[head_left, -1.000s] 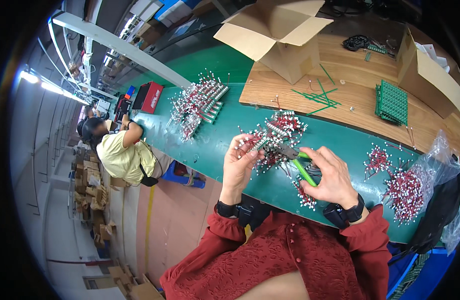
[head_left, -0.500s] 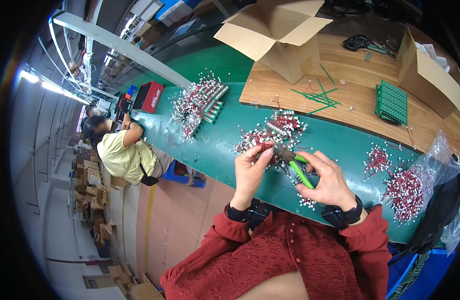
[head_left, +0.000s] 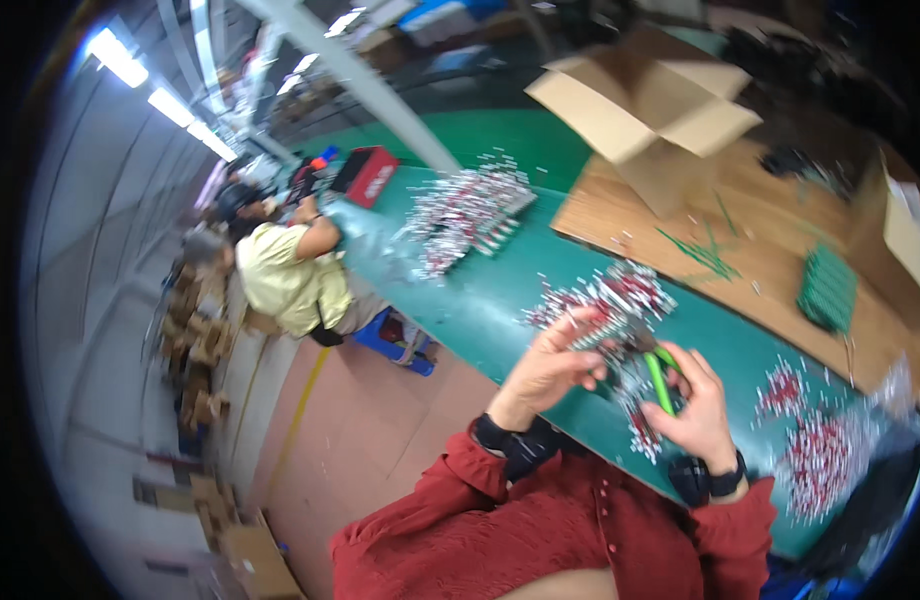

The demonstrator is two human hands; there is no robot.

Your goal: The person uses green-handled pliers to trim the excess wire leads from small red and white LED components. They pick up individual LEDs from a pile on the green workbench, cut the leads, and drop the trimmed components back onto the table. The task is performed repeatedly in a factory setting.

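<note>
Green-handled pliers (head_left: 661, 385) are gripped in my right hand (head_left: 702, 412), its fingers wrapped round the handles. Their dark metal jaws point left, over the pile of red-wired parts with white connectors (head_left: 620, 290) on the green tabletop. Just left of the jaws, my left hand (head_left: 545, 375) has its fingers and thumb apart, and I see nothing held between them. Motion blur hides fine detail near its fingertips. A few more red wires with white ends (head_left: 644, 435) lie below the jaws, between my two hands.
A larger heap of wired parts (head_left: 470, 215) lies further left on the green table (head_left: 410, 285). At right are loose wire bundles (head_left: 818, 465) beside clear plastic. A wooden board (head_left: 670, 245) carries an open carton (head_left: 660, 120) and stacked green boards (head_left: 827, 288). A co-worker (head_left: 290, 270) sits left.
The whole view has turned and shifted, so the scene sits further right. My left fingers, earlier pinching red wires by the plier jaws, have spread apart. The right hand still grips the pliers.
</note>
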